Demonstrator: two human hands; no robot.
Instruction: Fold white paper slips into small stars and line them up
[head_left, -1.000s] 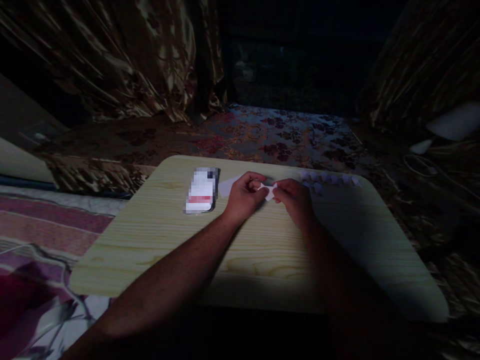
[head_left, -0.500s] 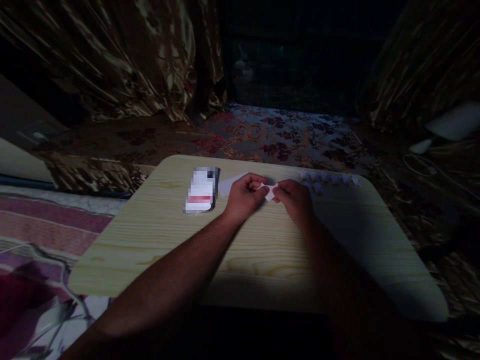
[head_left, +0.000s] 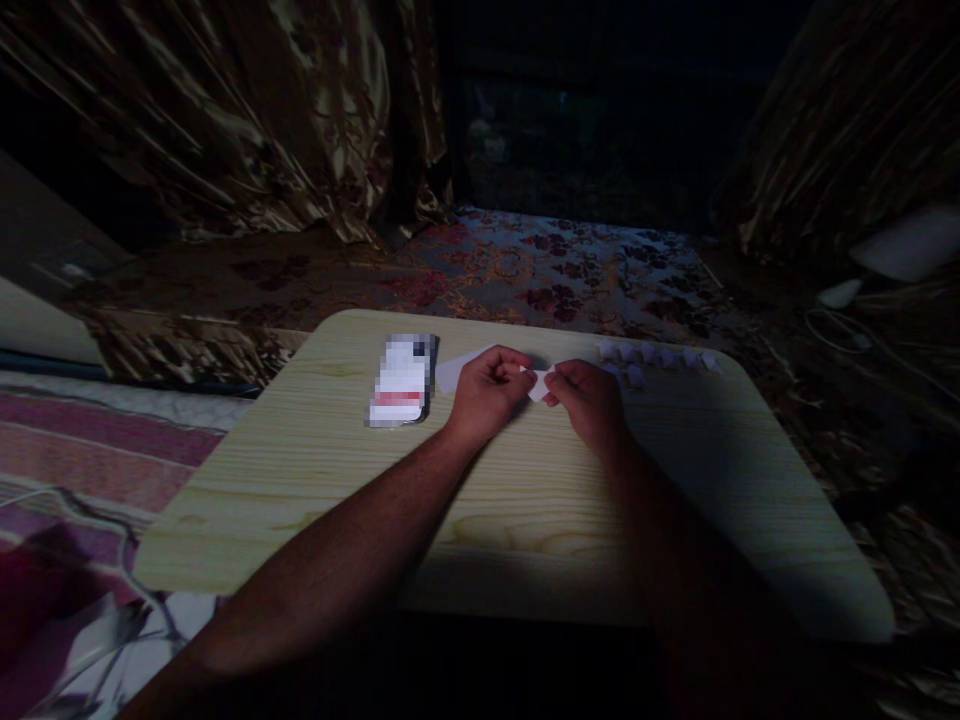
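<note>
Between my hands is a small folded piece of white paper point(head_left: 539, 384), held just above the table. My left hand point(head_left: 487, 392) pinches its left edge between thumb and fingers. On the other side, my right hand point(head_left: 587, 397) grips the right edge the same way. Paper strips point(head_left: 459, 373) lie flat on the table behind my left hand, partly hidden by it. Beyond my right hand sit several small folded paper pieces point(head_left: 667, 356) in rows near the far edge.
A phone point(head_left: 403, 380), blurred by pixels, lies left of the paper strips. The light wooden table point(head_left: 315, 480) has rounded corners. A patterned ledge point(head_left: 525, 265) runs behind it. To the left are striped bedding point(head_left: 90, 440) and a white cable point(head_left: 127, 550); a lamp point(head_left: 911, 245) stands at right.
Almost nothing differs. Both hands keep their pinch on the folded paper, with at most a very slight shift of the left hand.
</note>
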